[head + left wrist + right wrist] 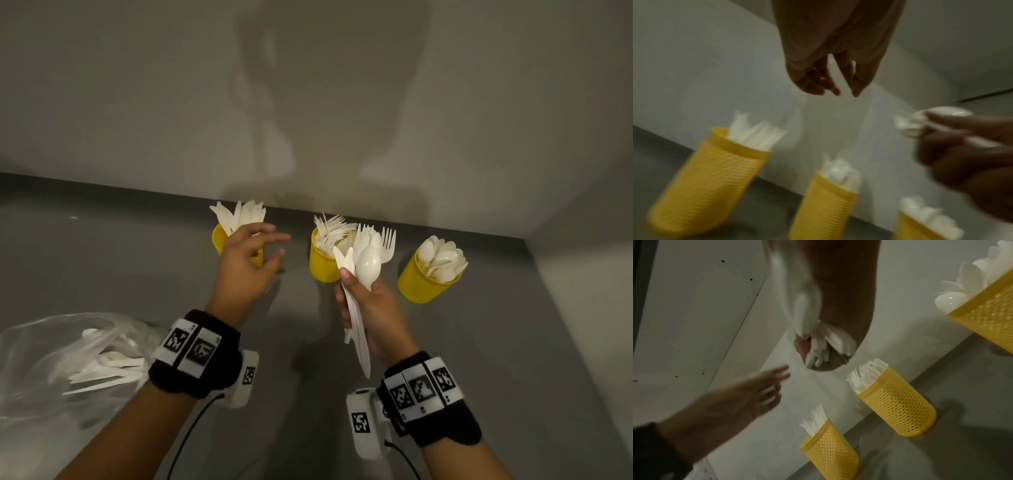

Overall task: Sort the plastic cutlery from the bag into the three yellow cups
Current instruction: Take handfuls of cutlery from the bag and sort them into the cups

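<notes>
Grey counter [102,260] against a pale wall: three yellow cups [323,263] at twelve o'clock. Right hand [370,308] grips a cutlery bundle [364,270]; left hand [243,263], fingers spread and empty, hovers at its nine o'clock. Bag [61,359] lies at eight.

A black wristband [195,356] with white square-coded tags is worn on the left wrist, another [432,397] on the right. White camera units [364,423] with black cables are attached beneath.
</notes>
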A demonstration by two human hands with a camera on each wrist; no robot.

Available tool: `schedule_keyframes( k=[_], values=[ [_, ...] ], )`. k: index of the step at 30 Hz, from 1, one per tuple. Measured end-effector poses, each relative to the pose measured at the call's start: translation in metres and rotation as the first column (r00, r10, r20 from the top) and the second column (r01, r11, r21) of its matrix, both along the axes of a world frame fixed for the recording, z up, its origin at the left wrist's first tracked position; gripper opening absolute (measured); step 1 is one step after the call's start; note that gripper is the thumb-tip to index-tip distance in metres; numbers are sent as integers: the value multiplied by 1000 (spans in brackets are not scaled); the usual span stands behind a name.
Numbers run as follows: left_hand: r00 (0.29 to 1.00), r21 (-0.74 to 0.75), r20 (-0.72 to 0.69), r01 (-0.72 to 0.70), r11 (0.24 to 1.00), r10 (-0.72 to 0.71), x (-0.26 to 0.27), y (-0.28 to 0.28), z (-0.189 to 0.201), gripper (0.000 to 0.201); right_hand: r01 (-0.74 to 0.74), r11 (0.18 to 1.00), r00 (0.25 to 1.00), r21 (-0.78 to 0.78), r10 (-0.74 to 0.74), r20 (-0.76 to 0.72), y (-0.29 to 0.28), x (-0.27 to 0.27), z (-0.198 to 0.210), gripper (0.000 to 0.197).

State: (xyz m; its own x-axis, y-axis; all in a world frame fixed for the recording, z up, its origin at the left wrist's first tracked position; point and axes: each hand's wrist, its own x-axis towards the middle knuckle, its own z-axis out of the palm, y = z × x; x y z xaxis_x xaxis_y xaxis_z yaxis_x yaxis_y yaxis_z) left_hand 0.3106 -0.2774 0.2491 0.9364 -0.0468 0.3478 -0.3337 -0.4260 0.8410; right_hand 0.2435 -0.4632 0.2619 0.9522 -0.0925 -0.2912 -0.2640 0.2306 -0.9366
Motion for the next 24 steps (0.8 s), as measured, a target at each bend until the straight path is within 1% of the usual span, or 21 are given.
schedule_keyframes(
  k=[2, 3, 4, 5, 6, 7, 8, 9, 10, 12, 16, 18, 20, 22, 23, 24],
  values=[
    [975, 57, 91, 200, 978, -205, -23, -25, 23, 20, -13, 999, 1000, 47, 14, -13, 2, -1, 0, 17],
    [960, 68, 114, 249, 966, -256, -32, -34, 30, 16, -15, 997, 1000, 72, 16, -7, 3, -1, -1, 16],
    [961, 51, 89, 257, 965, -261, -39, -41, 35, 10, -13, 996, 1000, 91, 13, 6, 3, -2, 0, 15],
    [971, 16, 29, 237, 971, -237, -44, -45, 37, 7, -2, 995, 1000, 103, -1, 22, 4, -2, 0, 14],
    [975, -9, -62, 213, 977, -214, -48, -48, 36, 12, 21, 993, 999, 114, -25, 37, 3, -2, 1, 12],
    [960, -25, -179, 215, 976, -216, -52, -50, 33, 16, 53, 990, 997, 129, -60, 50, 3, -2, 1, 11],
    [926, -54, -288, 238, 970, -243, -56, -53, 28, 18, 85, 982, 993, 166, -97, 68, 3, -1, 1, 13],
    [887, -102, -366, 264, 959, -283, -60, -55, 24, 17, 112, 968, 987, 223, -134, 84, 3, 0, 1, 17],
    [859, -139, -409, 276, 951, -309, -63, -57, 20, 18, 134, 952, 981, 275, -166, 96, 4, 1, 1, 22],
    [850, -168, -416, 276, 946, -322, -64, -61, 16, 23, 162, 926, 973, 342, -208, 102, 7, 2, 3, 31],
    [874, -136, -396, 248, 959, -282, -60, -64, 12, 23, 162, 891, 968, 425, -227, 105, 14, 2, 7, 31],
    [873, -113, -412, 235, 965, -261, -59, -65, 10, 23, 162, 896, 967, 413, -227, 113, 14, 3, 8, 39],
    [864, -116, -437, 222, 968, -251, -58, -65, 11, 22, 180, 911, 966, 371, -234, 107, 15, 5, 6, 43],
    [827, -201, -498, 182, 962, -261, -56, -61, 13, 21, 163, 930, 975, 328, -203, 91, 16, 8, 0, 48],
    [806, -254, -526, 156, 955, -272, -54, -58, 15, 20, 143, 943, 981, 300, -175, 83, 18, 8, -2, 46],
    [793, -296, -543, 129, 946, -278, -51, -52, 17, 20, 128, 955, 984, 267, -155, 83, 19, 9, -4, 37]
  ],
)
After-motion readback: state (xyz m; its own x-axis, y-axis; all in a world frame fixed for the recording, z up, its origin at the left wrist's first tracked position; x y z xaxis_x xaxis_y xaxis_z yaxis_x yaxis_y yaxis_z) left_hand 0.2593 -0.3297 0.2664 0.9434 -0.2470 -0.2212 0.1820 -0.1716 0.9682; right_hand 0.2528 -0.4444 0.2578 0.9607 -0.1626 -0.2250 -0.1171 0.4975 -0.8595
